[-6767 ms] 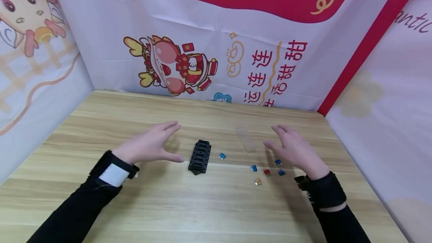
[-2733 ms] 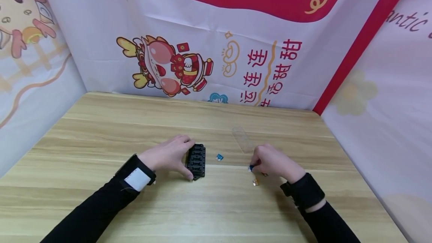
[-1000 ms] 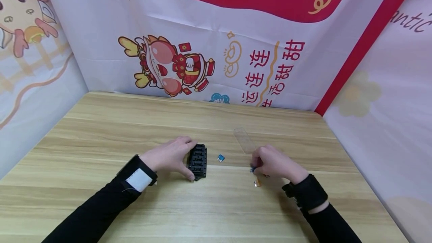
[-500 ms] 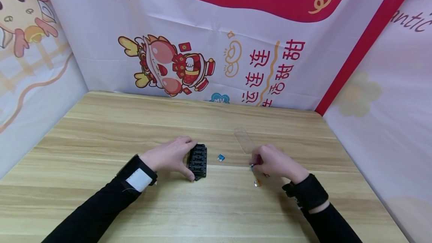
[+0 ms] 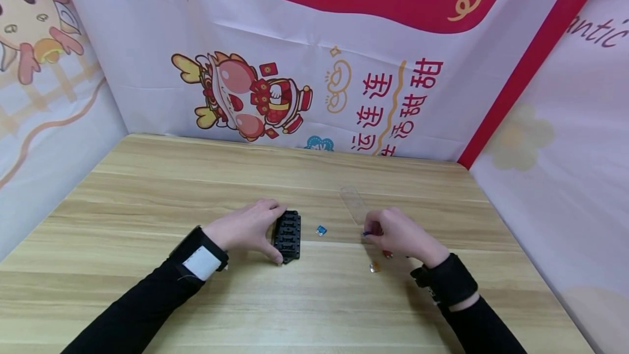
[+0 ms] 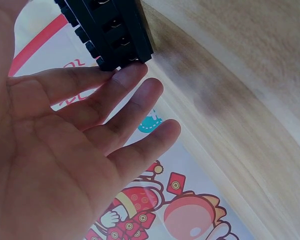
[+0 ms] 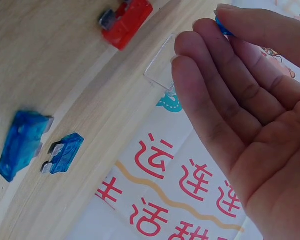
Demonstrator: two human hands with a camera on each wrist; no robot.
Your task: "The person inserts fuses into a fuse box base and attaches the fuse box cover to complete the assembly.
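My left hand [image 5: 245, 229] grips the black fuse box [image 5: 289, 235] by its two ends, thumb at the near end and fingers at the far end. In the left wrist view, fingertips [image 6: 130, 75] touch the end of the box, which has a row of slots. My right hand [image 5: 400, 236] pinches a blue blade fuse [image 7: 223, 27] between thumb and fingertips; most of it is hidden. Another blue fuse [image 5: 321, 230] lies between the box and my right hand. A red fuse [image 7: 127, 24] and two more blue fuses, one a larger-looking blue fuse [image 7: 22, 142], lie near my right hand.
A yellow fuse [image 5: 375, 267] lies on the wooden table [image 5: 295, 310], nearer than my right hand. Behind that hand is a clear plastic cover [image 5: 354, 204]. Printed cloth [image 5: 290, 26] hangs along the table's back and sides.
Earlier both hands hovered apart; the left then took hold of the fuse box and turned it slightly. My right hand went down to a blue fuse and now holds it, slightly raised.
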